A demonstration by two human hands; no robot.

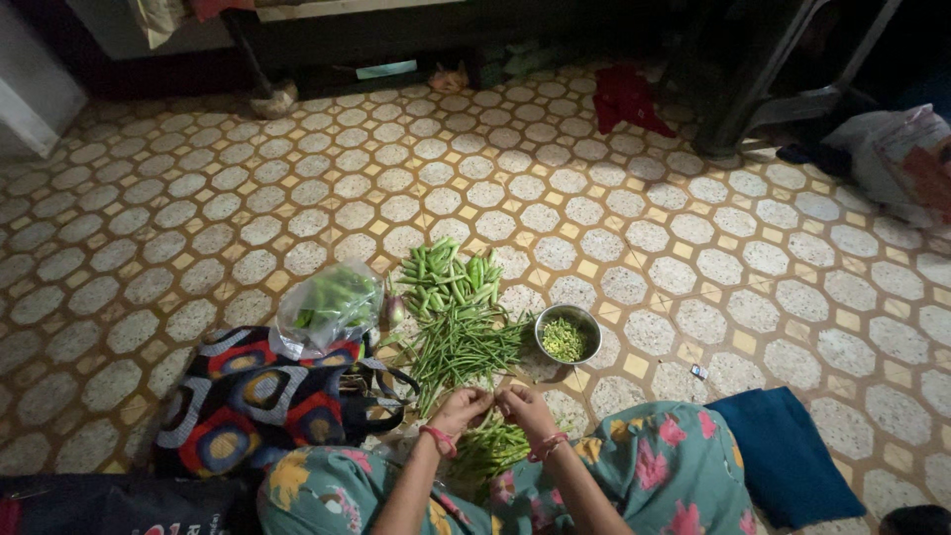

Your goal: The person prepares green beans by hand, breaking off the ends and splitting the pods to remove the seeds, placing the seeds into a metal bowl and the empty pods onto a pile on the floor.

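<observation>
I sit on a tiled floor with my legs in green floral cloth. My left hand point(463, 407) and my right hand point(522, 407) meet just above my lap, fingers pinched together on a thin green bean between them. More green beans point(490, 451) lie under my wrists. In front of my hands a pile of long green beans point(461, 347) is spread on the floor, with a heap of thicker green pods point(448, 277) beyond it. A small steel bowl point(569, 318) with chopped green pieces stands to the right of the pile.
A clear plastic bag of green vegetables point(329, 302) rests on a patterned cloth bag point(253, 401) at my left. A blue folded cloth point(788, 451) lies at right. Table legs point(753, 94), a red cloth point(626, 97) and a plastic bag point(892, 159) are at the far side.
</observation>
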